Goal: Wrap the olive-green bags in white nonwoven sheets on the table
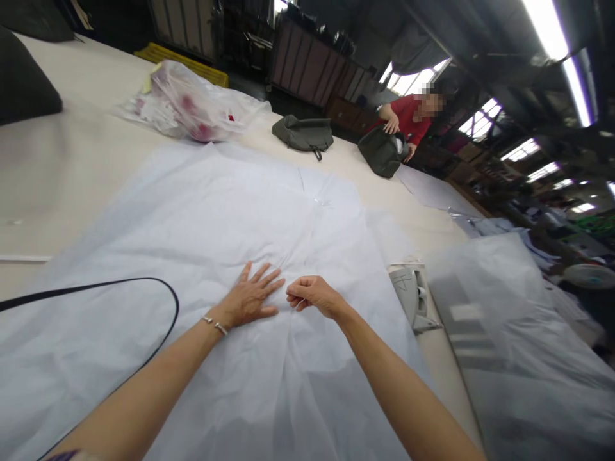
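A large, thin white sheet (230,205) with creases is spread over the pale table (106,153). My left hand (248,298) lies flat on its middle, fingers apart, with a bracelet (215,324) at the wrist. Just to its right, my right hand (310,293) is closed, thumb and fingers pinched together over the sheet; what it grips, if anything, is too small to make out. The two hands do not touch. A black strap (175,301) curves across the sheet to the left of my left forearm.
Beyond the sheet sit a plastic bag with red bits (192,105) and a dark pouch (302,133). A person in red (406,112) handles a dark bag (382,152). At right are a grey iron (407,294) and a plastic-covered stack (519,346).
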